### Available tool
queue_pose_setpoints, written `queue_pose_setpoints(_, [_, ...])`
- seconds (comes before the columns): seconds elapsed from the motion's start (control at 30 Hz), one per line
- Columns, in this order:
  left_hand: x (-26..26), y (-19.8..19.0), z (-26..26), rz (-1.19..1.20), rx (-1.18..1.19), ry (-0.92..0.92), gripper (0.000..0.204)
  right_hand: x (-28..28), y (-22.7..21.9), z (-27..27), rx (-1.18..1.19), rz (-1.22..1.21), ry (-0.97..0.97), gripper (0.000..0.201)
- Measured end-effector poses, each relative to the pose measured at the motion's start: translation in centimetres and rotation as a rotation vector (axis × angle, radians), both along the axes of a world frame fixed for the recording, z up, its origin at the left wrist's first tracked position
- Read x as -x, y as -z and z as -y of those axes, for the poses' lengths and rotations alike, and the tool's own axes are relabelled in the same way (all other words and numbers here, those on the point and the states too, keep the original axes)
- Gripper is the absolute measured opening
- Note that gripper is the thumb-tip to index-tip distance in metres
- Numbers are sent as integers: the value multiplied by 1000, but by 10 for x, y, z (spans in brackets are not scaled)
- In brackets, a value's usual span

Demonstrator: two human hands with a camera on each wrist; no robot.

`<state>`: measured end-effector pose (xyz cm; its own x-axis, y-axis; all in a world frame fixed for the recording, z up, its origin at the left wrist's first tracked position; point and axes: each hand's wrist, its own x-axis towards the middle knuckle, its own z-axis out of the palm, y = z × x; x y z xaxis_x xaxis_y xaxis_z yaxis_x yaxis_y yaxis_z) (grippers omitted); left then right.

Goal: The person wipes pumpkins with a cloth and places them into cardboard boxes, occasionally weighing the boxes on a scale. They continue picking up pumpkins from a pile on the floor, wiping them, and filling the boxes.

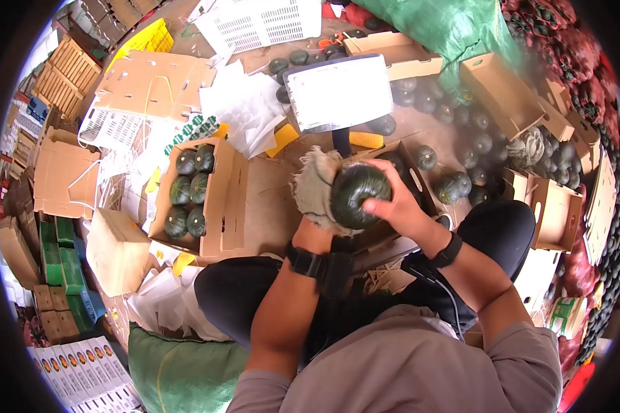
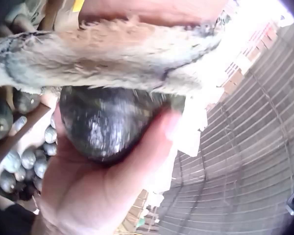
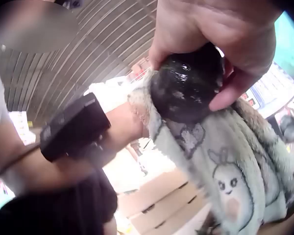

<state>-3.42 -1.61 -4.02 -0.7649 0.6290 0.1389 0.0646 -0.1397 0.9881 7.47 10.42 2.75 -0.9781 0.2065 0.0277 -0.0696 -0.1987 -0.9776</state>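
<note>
A dark green kabocha squash (image 1: 360, 196) is held up in front of the person's lap. The right hand (image 1: 401, 206) grips its right side, thumb across the front; in the left wrist view this hand (image 2: 103, 188) cups the squash (image 2: 110, 122). A greyish fluffy cloth (image 1: 317, 189) lies against the squash's left side, held by the left hand (image 1: 312, 234), whose fingers are hidden behind it. In the right wrist view the cloth (image 3: 230, 181) hangs below the squash (image 3: 186, 88) and shows a printed cartoon figure.
Left of the legs stands a cardboard box (image 1: 231, 199) with several squashes. Another box (image 1: 427, 199) lies under the hands. A white-topped stand (image 1: 341, 93) is just ahead. Loose squashes (image 1: 426, 158) and open cartons (image 1: 499, 96) spread to the right. A green sack (image 1: 186, 365) lies beside the left hip.
</note>
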Motion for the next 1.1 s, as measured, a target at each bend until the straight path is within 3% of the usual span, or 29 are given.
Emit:
queue_pose_setpoints(0.03, [-4,17,-5,240,-166,36,36,2,2,3,328,17,-59,60])
queue_pose_setpoints(0.07, [-9,33,-10,482,-335,49,39,3,-4,13,470,49,6,54])
queue_pose_setpoints(0.17, [-30,14,-25,250,-315,-169,31,10,14,12,248,127,220,57])
queue_pose_setpoints(0.2, [-30,1,-20,9,-183,-214,31,11,22,-3,-257,89,151,62])
queue_pose_setpoints(0.23, [-29,-12,-16,-225,-53,-287,31,8,1,-13,-786,159,113,69])
queue_pose_setpoints(0.3, [-9,-46,7,-1011,471,-337,34,4,-25,-12,-867,-37,9,74])
queue_pose_setpoints(0.4, [9,-26,14,-260,312,-106,31,8,-8,-15,-723,-147,-67,75])
queue_pose_setpoints(0.43, [12,-21,16,-15,251,-38,31,7,-8,-13,-338,17,-107,75])
queue_pose_setpoints(0.5, [-9,-5,-4,996,-480,-117,34,5,-11,-5,432,342,-179,76])
queue_pose_setpoints(0.53, [-11,1,-11,973,-534,-153,33,4,-17,-2,515,340,-148,74])
queue_pose_setpoints(0.57, [-16,8,-14,825,-506,-171,30,7,-10,-3,308,218,-85,74])
queue_pose_setpoints(0.63, [-27,-10,-14,163,-191,-246,24,13,11,-4,-99,-25,44,75])
queue_pose_setpoints(0.67, [-25,-15,-9,-166,17,-320,22,12,9,-16,-488,1,-7,75])
queue_pose_setpoints(0.73, [-14,0,-4,-207,153,-281,20,4,-10,-7,-717,-57,18,76])
queue_pose_setpoints(0.8, [0,7,4,-11,103,-151,20,-1,-18,-2,-824,-141,29,78])
queue_pose_setpoints(0.87, [13,8,10,181,48,-27,20,1,-13,-6,-502,-100,-92,79])
queue_pose_setpoints(0.9, [8,11,4,415,-123,-13,21,2,-10,-7,-341,-80,-151,79])
queue_pose_setpoints(0.97, [-1,14,-8,900,-501,-52,24,1,-4,3,286,128,-95,80])
queue_pose_setpoints(1.0, [-9,0,-14,862,-563,-165,26,0,1,6,600,233,-61,80])
queue_pose_setpoints(1.03, [-17,-16,-16,824,-618,-277,27,4,11,0,320,211,-45,80])
queue_pose_setpoints(1.07, [-23,-34,-12,773,-485,-220,25,11,25,-10,43,186,-25,80])
queue_pose_setpoints(1.1, [-20,-24,-11,628,-380,-179,27,14,32,-17,-235,160,-4,79])
